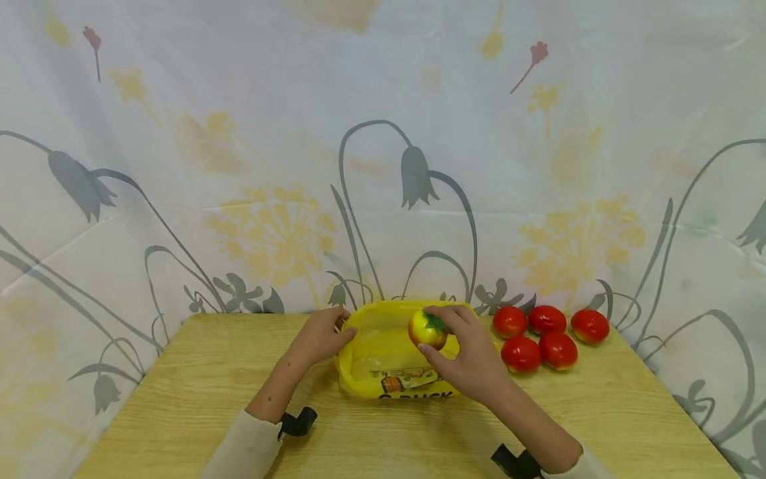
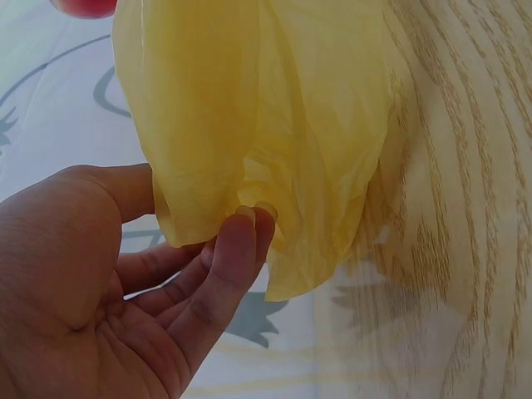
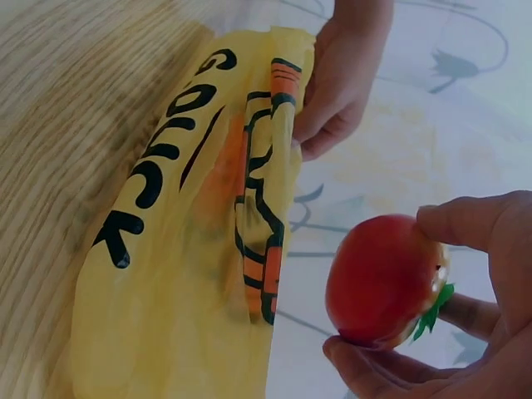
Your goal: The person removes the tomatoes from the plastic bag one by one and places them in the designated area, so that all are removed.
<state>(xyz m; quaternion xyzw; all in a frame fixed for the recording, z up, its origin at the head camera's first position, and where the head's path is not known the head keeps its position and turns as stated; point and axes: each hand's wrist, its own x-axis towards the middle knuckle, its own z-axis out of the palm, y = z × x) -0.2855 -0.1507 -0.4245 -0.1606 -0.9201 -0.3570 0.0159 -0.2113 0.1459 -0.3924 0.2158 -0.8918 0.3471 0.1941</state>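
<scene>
A yellow plastic bag (image 1: pixel 371 339) with dark printed lettering lies spread open on the table. My left hand (image 1: pixel 323 334) grips its left rim; in the left wrist view the thumb and fingers pinch the thin yellow film (image 2: pixel 274 125). Over the bag's mouth, my right hand (image 1: pixel 469 352) holds a toy tomato (image 1: pixel 426 330) between thumb and fingers. It is red with a yellowish top and a green leafy cap, and in the right wrist view the tomato (image 3: pixel 378 278) shows its red side beside the bag's printed front (image 3: pixel 191 216).
Several red tomatoes (image 1: pixel 522 354) sit grouped on the wooden table (image 1: pixel 197 379) just right of the bag. Behind the table's back edge hangs a pale curtain (image 1: pixel 383 159) printed with flowers. Black straps (image 1: pixel 299 422) are at both wrists.
</scene>
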